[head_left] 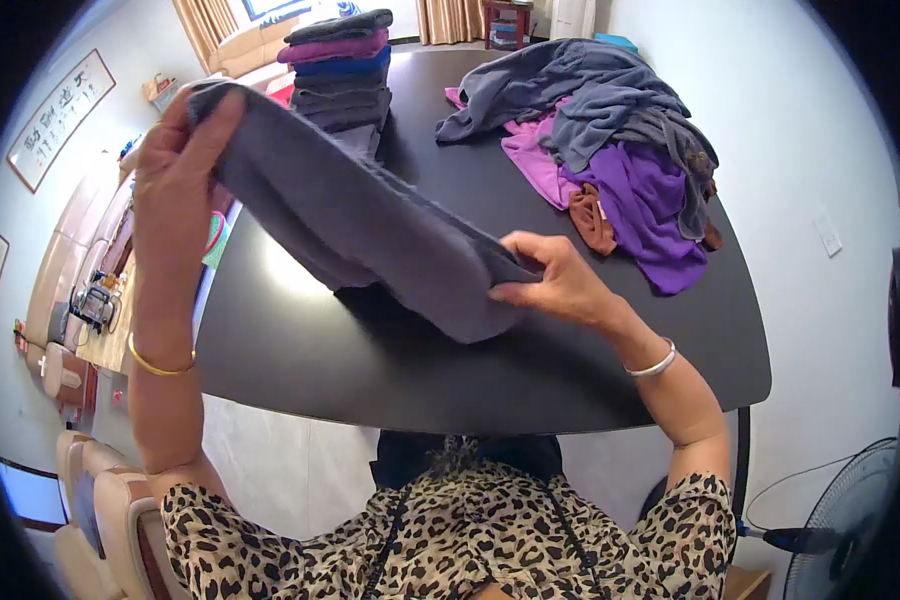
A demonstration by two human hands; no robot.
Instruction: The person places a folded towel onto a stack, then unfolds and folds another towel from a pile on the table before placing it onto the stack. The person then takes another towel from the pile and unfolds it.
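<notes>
Grey, soft-looking fabric cloth point(370, 220), layered into a long band, slants above the broad, dark, smooth surface point(300, 370), nearer the person than the loose heap of grey, purple, pink and brown fabric point(650, 200) at right and the smaller, neat stack of folded grey, blue and magenta cloths point(340, 70) at far left. Fingers of the left hand point(175, 140) pinch its higher end and those of the right hand point(560, 275) its lower end; even tension, with layered edges matched, should best prevent creases.
</notes>
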